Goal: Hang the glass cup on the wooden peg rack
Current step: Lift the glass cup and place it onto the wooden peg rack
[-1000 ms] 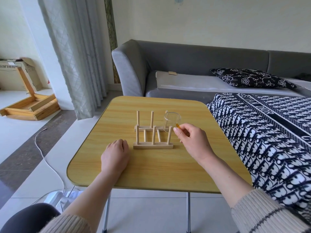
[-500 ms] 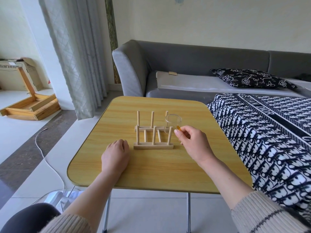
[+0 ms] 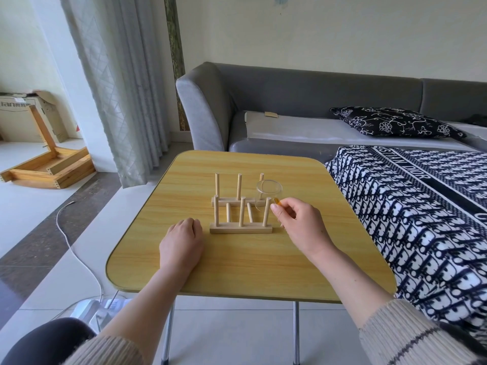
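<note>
A wooden peg rack [image 3: 241,227] with two rows of upright pegs stands in the middle of the yellow table [image 3: 237,264]. A clear glass cup [image 3: 268,192] with an amber handle sits at the rack's right end, between the front right and back right pegs, mouth up. My right hand [image 3: 300,227] pinches the amber handle with thumb and forefinger. My left hand [image 3: 181,241] rests on the table just left of the rack's front base, fingers curled under, holding nothing.
A grey sofa [image 3: 290,101] with a black patterned cushion [image 3: 390,123] stands behind the table. A black-and-white patterned blanket [image 3: 421,206] borders the table's right edge. A curtain [image 3: 118,88], wooden frames [image 3: 47,164] and a white cable [image 3: 73,246] lie to the left.
The cup has dropped slightly and turned more upright at the rack's right end, with my right hand still on its handle. My left hand has stayed put.
</note>
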